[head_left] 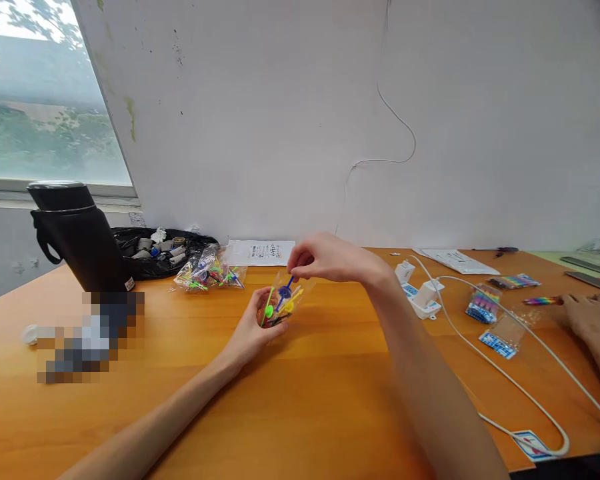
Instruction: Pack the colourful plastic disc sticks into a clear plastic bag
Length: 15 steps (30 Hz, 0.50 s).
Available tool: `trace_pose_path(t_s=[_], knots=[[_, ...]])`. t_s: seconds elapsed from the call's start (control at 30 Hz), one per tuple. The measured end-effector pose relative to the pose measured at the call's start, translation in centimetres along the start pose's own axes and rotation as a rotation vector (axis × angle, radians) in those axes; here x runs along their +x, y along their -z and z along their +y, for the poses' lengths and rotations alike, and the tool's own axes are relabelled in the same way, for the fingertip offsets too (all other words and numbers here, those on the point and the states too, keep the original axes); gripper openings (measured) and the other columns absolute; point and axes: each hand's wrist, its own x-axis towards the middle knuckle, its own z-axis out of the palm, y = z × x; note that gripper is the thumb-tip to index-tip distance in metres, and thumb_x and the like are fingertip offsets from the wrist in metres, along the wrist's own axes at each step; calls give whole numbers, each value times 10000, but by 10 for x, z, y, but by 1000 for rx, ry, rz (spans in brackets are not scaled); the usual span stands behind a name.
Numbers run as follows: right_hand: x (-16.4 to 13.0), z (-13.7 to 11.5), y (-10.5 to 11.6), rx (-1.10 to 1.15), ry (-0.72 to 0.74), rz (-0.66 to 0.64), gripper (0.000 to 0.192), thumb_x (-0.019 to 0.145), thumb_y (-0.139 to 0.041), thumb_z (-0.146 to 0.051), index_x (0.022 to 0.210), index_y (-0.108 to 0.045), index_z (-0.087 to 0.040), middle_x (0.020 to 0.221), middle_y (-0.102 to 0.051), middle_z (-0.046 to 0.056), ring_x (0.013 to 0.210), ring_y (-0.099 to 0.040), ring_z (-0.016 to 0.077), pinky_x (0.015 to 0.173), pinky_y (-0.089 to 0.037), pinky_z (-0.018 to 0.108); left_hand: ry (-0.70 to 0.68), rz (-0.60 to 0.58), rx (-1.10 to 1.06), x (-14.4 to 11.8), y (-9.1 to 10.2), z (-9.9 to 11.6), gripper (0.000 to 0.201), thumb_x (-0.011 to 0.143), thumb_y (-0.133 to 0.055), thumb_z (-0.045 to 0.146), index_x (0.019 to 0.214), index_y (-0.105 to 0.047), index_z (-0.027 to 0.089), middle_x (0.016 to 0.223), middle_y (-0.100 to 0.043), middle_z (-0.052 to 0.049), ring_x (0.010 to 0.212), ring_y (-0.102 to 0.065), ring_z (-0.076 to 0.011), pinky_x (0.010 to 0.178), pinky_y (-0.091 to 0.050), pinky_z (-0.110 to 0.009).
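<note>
Item: clear bag (281,305) of coloured picks, just above the surface (300,400). Your left hand (253,330) is cupping it closed; your right hand (320,260) is pinching, seemingly, a blue pick (285,291) at its mouth.

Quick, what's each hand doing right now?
Left hand: closed around a clear bag of coloured picks.
Right hand: pinching a blue pick at the bag's mouth.
</note>
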Motion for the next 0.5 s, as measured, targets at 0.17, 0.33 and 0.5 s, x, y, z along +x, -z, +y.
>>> trace_pose_path(t_s=[0.17, 0.33, 0.5], knots=[[7, -6, -13, -75, 21, -176, 187, 795, -600, -173, 888, -762, -163, 767, -741, 50, 682, -659, 142, 545, -422, 206, -36, -14, 14, -1, 1, 0, 585, 728, -767, 267, 1239, -485, 231, 1307, -582, -85, 1239, -550, -245, 1046, -414, -357], [15, -3, -22, -102, 86, -209, 206, 806, -585, -165, 908, -764, -174, 769, -736, 40, 681, -636, 134, 563, -410, 211, 6, 13, 63, -3, 0, 5, 600, 709, -783, 289, 1227, -488, 222, 1267, -607, -94, 1175, -592, -257, 993, -456, -374], [13, -6, -19, -103, 101, -108, 224, 859, -545, -227, 882, -757, -161, 819, -723, 40, 676, -581, 118, 562, -361, 222, 17, 42, 87, -2, 2, 5, 594, 721, -780, 329, 1222, -476, 230, 1250, -609, -83, 1141, -613, -253, 974, -469, -370]])
